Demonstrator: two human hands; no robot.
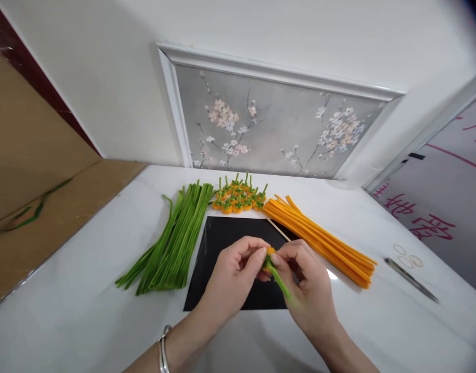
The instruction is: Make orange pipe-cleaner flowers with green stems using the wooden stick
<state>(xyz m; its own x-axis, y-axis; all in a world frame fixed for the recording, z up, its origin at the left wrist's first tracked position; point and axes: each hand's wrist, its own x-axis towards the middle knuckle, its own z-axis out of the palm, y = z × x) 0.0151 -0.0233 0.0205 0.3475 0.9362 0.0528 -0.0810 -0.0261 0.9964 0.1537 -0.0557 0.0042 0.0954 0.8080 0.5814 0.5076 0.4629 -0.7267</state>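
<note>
On a glossy white desk [86, 331], a black rectangular sheet [218, 238] is flanked by bundles of fuzzy green stems [179, 238] and fuzzy orange stems [319, 241]. Over the sheet, the left hand [236, 269] and right hand [310, 282] are held close together, thumbs and fingers pinched. Between their fingertips, a small fuzzy orange-and-green piece [277, 280] is gripped, its green tail slanted toward the right wrist.

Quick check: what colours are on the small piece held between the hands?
The small piece is orange with green, seen in the head view.
</note>
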